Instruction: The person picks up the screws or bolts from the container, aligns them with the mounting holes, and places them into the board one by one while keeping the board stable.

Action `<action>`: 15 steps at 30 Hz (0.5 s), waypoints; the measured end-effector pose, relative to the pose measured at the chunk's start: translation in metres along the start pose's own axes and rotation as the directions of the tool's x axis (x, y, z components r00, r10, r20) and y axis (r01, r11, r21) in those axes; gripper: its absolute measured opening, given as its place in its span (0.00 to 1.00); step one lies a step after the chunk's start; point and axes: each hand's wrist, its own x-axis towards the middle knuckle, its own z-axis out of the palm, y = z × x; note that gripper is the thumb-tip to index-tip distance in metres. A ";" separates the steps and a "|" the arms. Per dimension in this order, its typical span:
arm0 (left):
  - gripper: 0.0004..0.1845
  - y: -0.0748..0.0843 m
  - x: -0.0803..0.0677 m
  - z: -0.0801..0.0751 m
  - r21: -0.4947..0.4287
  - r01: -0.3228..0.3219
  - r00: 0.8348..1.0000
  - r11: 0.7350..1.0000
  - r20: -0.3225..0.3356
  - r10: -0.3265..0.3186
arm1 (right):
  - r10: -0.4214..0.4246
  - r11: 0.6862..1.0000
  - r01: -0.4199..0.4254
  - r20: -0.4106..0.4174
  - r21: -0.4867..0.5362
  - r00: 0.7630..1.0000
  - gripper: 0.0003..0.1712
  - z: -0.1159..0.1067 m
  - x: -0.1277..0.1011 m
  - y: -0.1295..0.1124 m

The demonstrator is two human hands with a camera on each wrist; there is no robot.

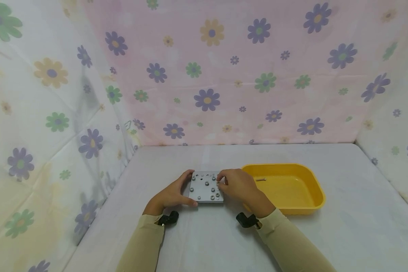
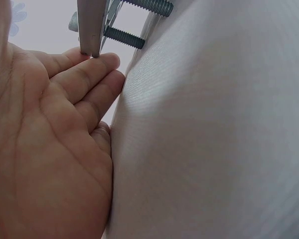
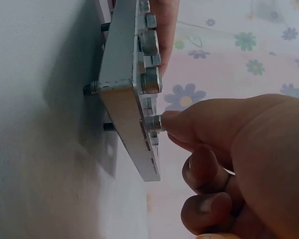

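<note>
**Bolt plate: stiff, best held by the edges**

The plate (image 1: 206, 187) sits mid-counter (image 1: 204, 241), just left of the tray (image 1: 312, 181). It looks like rigid, fairly hefty metal, and the bolt heads look small and slippery. The left hand (image 1: 171, 194) grasps its left edge, and the right hand (image 1: 236, 185) pinches a bolt (image 3: 153, 123). Only the wrist views show the threads (image 2: 123, 37) poking out underneath. The head view alone shows the tray.

A yellow plastic tray (image 1: 292, 206) sits on the white cloth-covered table (image 1: 343, 234), with a single loose bolt (image 1: 261, 180) lying inside it near its back rim. Flower-printed fabric (image 1: 224, 75) hangs behind and at both sides.
</note>
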 end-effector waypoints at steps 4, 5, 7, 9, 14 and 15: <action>0.67 -0.001 -0.002 -0.001 -0.008 0.011 1.000 1.000 -0.002 -0.011 | -0.010 0.998 0.010 0.005 0.061 1.000 0.09 -0.001 0.001 0.001; 0.67 -0.001 -0.002 -0.001 -0.011 0.011 1.000 1.000 -0.001 -0.011 | -0.006 0.997 0.006 0.003 0.075 1.000 0.09 -0.002 0.001 0.001; 0.68 -0.001 -0.002 -0.001 -0.010 0.009 1.000 1.000 0.002 -0.009 | 0.004 0.995 -0.005 0.002 0.102 1.000 0.09 -0.003 0.001 0.002; 0.69 -0.001 -0.001 -0.001 -0.004 0.006 1.000 1.000 0.002 -0.006 | 0.009 0.993 -0.009 -0.003 0.121 1.000 0.08 -0.004 0.001 0.003; 0.70 -0.003 0.002 0.000 0.011 0.005 1.000 1.000 -0.004 -0.005 | -0.006 0.990 0.011 -0.038 0.144 0.999 0.06 -0.005 0.002 0.006; 0.70 -0.003 0.002 0.001 0.006 0.007 1.000 1.000 -0.003 -0.007 | -0.008 0.988 0.014 -0.044 0.152 0.999 0.05 -0.005 0.002 0.007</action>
